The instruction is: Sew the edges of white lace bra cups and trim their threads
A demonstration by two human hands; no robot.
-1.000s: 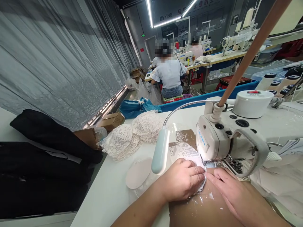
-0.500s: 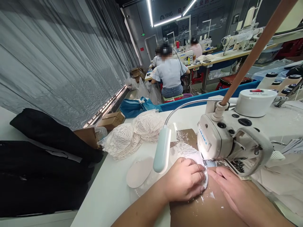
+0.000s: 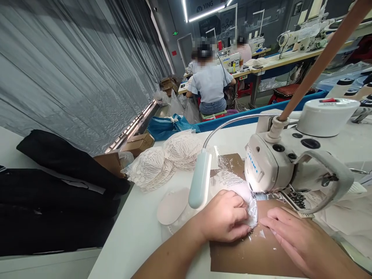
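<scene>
Fingers of our left hand (image 3: 223,217) are grasping the lace piece (image 3: 233,183) at the sewing machine (image 3: 263,166), our right hand (image 3: 293,231) is lying loose and empty, and uneven pulling could be puckering it.

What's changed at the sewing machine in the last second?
The right hand has drawn rightward from the white lace piece's edge and now sits apart from it on the brown board. The left hand is still on the lace; the stacked lace cups stayed put.
</scene>
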